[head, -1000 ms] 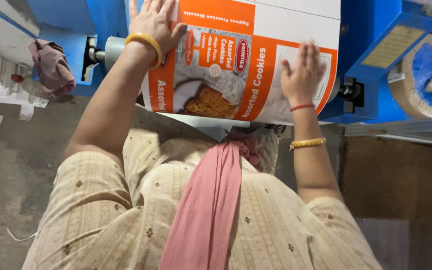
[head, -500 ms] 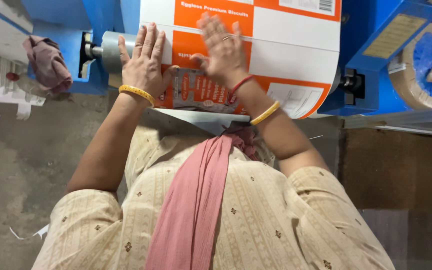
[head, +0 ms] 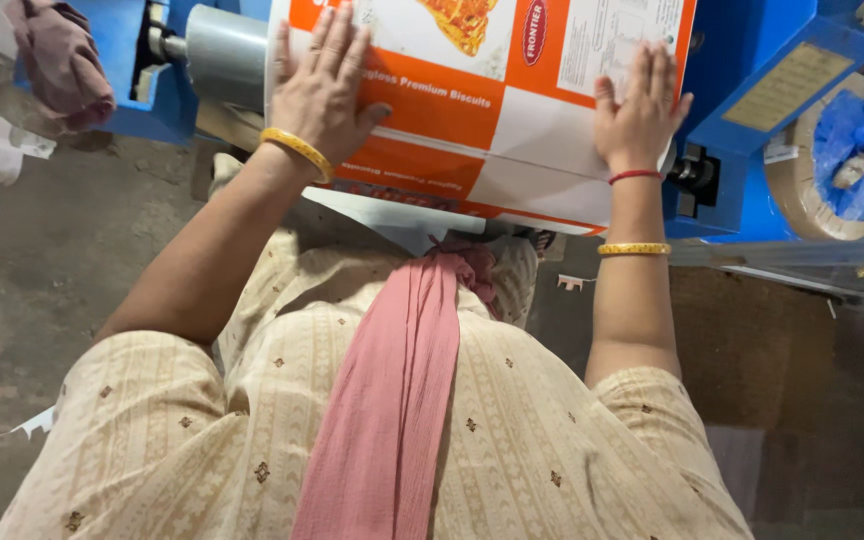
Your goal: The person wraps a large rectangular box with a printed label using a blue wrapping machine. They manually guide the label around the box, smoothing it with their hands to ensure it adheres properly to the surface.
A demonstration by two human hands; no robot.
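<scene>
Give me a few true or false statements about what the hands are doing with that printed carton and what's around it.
1. Both hands lie flat on the orange and white carton. True: the left hand and the right hand press on it with fingers spread.
2. The right hand holds a roll of tape. False: it rests open on the carton; the tape roll sits apart at the right on the blue machine.
3. A cloth hangs at the upper left. True.
4. The left wrist is bare. False: it wears a yellow bangle.
5. The carton is plain brown. False: it is printed in orange and white with a food picture.
</scene>
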